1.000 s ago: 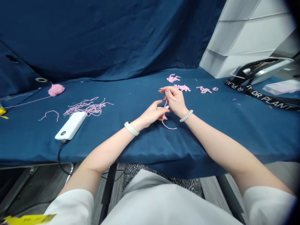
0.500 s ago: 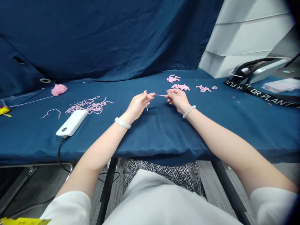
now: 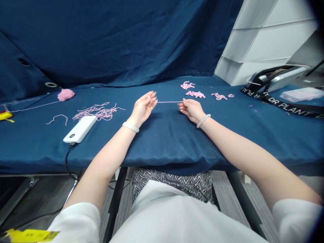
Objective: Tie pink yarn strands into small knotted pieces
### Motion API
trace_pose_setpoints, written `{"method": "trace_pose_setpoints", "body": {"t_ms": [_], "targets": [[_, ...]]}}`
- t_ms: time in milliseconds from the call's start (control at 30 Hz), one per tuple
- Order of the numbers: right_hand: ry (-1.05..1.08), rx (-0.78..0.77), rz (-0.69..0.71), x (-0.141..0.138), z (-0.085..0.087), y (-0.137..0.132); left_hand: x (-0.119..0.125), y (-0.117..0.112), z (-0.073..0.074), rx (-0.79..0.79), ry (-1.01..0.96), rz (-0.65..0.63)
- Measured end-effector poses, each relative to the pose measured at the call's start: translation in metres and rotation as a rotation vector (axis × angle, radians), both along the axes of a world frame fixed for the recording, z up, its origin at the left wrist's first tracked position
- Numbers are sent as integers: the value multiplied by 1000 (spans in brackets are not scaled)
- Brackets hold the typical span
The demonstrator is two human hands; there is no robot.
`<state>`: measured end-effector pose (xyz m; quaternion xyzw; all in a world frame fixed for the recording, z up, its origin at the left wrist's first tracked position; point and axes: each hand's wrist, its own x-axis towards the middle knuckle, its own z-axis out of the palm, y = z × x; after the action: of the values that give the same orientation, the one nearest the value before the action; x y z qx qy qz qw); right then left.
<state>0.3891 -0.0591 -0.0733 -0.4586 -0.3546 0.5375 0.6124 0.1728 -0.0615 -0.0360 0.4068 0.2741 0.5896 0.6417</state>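
A strand of pink yarn (image 3: 169,102) stretches straight between my two hands, above the blue cloth (image 3: 162,141). My left hand (image 3: 144,106) has its end between closed fingertips, palm partly turned up. At the other end my right hand (image 3: 191,109) pinches the yarn between thumb and fingers. Just beyond the right hand lie small bunches of pink yarn pieces (image 3: 195,94), with another bunch (image 3: 187,85) behind. To the left of my left hand is a loose pile of cut pink strands (image 3: 103,112).
A white power bank (image 3: 80,129) with a black cable lies by the strands. Farther left are a pink yarn ball (image 3: 66,95) and a yellow object (image 3: 5,115). White boxes (image 3: 263,44), a lettered black strap (image 3: 283,104) and a clear case (image 3: 302,94) stand or lie at right.
My left hand has moved left and slightly up, away from the right hand. The span of yarn between them is longer, and its dangling end no longer shows below the left hand.
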Motion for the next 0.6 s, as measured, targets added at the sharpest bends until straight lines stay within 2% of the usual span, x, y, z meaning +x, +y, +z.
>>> {"method": "trace_pose_setpoints", "body": {"t_ms": [200, 367, 500, 600], "targets": [[227, 0, -51, -3, 9, 3, 3, 3, -4, -27, 39, -11], [295, 62, -96, -7, 25, 11, 1, 4, -5, -33, 107, 12], [382, 107, -56, -10, 45, 11, 3, 1, -5, -67, 121, 19], [390, 87, 65, -11, 49, 3, 5, -1, -4, -74, 129, -11]]}}
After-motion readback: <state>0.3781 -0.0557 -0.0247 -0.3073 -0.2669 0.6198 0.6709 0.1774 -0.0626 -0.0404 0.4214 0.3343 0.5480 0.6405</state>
